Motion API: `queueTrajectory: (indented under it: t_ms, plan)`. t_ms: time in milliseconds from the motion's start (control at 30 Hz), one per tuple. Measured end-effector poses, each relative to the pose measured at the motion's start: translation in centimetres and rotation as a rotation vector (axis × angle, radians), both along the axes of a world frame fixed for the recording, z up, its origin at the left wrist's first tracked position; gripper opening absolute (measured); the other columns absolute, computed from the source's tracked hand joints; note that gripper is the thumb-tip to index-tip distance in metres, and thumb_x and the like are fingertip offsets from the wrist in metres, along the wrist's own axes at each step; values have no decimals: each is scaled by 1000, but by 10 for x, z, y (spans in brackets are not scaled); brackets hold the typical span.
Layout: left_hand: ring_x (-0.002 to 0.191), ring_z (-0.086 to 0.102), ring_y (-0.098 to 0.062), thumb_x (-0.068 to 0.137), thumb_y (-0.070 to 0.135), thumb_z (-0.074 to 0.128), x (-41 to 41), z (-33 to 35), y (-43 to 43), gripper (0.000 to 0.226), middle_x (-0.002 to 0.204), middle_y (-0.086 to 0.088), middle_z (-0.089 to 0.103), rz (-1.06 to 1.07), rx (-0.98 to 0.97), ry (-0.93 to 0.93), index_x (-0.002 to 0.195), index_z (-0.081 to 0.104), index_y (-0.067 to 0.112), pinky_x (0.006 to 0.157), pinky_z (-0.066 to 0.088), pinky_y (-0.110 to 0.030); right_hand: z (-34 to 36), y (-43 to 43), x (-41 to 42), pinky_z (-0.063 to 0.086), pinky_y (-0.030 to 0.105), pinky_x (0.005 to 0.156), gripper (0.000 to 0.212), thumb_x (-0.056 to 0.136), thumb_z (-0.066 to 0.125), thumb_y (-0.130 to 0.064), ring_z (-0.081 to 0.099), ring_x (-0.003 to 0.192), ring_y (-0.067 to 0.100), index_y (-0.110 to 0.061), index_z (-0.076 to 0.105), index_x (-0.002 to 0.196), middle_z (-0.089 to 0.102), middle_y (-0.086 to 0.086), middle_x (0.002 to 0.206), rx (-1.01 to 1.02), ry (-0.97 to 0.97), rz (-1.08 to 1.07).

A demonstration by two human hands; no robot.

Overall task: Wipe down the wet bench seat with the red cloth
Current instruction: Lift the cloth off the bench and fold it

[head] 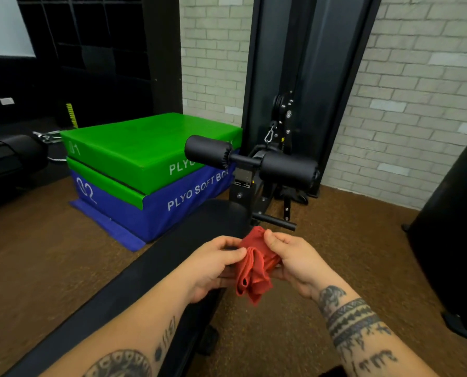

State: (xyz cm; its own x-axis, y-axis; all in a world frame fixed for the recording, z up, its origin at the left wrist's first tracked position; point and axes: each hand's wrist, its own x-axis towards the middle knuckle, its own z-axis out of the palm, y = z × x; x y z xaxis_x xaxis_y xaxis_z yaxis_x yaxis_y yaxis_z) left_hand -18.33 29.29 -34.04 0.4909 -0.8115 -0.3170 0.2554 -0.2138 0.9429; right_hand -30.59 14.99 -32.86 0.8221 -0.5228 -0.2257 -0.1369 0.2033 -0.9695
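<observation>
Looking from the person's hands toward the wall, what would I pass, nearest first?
The red cloth in the left hand and right hand → far end of the bench seat → foam rollers → black upright frame → brick wall

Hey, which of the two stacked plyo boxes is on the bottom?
The blue box, marked 02, is on the bottom and rests on the floor. The green box, marked 01, sits on top of it.

a green plyo box [145, 144] sits stacked on a blue one [172, 210] on the brown floor [36, 254]. two black foam rollers [251, 161] stand before a brick wall [417, 91].
</observation>
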Motion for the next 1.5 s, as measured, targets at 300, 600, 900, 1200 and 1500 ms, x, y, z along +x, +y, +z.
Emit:
queueTrajectory:
  t_ms: [300,600,900,1200,1500]
  plan:
    - [98,70,-25,95,17,64,-10,34,9,20,106,-10,76,-78,-94,-146,115,67,17,93,54,-44,56,4,-1,52,27,61,27,97,62,-36,66,66,15,-13,74,91,73,6,76,-168,-106,-117]
    - [84,72,-19,88,23,71,24,-17,-27,19,93,-7,77,-59,-48,-264,105,68,15,76,56,-32,9,-42,51,57,31,70,9,95,66,-19,69,79,14,-20,73,99,76,5,94,-279,-127,-368]
    - [78,74,-14,90,23,72,101,3,-181,20,89,4,76,153,-118,-381,105,60,30,78,61,-44,55,-211,163,49,16,67,10,87,75,-23,66,78,6,-28,69,93,71,-6,86,-880,66,-348]
    - [77,59,1,95,28,64,149,44,-311,14,95,16,64,234,-30,-595,97,60,41,61,48,-17,80,-343,232,55,32,76,18,82,78,-27,63,72,5,-31,61,76,65,-12,73,-982,179,-500]
    - [120,39,-16,97,34,53,145,59,-337,44,125,9,41,116,304,-837,140,49,43,97,47,-34,82,-324,213,39,45,98,36,93,51,-52,47,119,18,-35,59,124,54,-9,127,-1427,568,-222]
